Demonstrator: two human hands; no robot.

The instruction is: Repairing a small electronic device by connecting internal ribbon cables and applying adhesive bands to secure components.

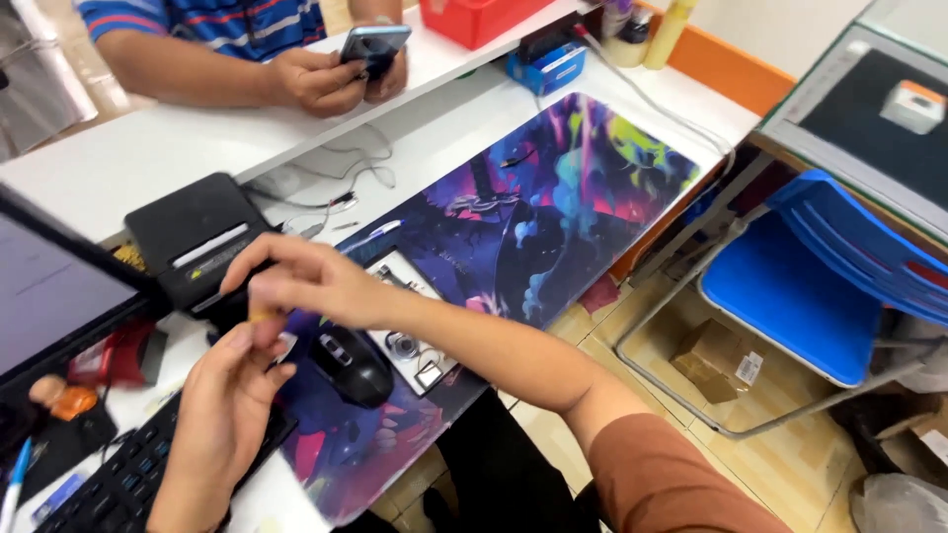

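Observation:
My left hand (225, 400) and my right hand (301, 281) meet above the left end of a colourful desk mat (553, 197). Both pinch a small yellowish object (262, 316) between their fingertips; it is blurred and I cannot tell what it is. A black mouse (353, 367) lies just under my right wrist. A black keyboard (109, 484) sits below my left hand. A black receipt printer (193, 237) stands right behind my hands.
A dark monitor (49, 286) fills the left edge. Across the white counter (118, 148) another person holds a phone (373, 44) in both hands. A blue chair (800, 286) and a cardboard box (716, 360) are on the floor at right.

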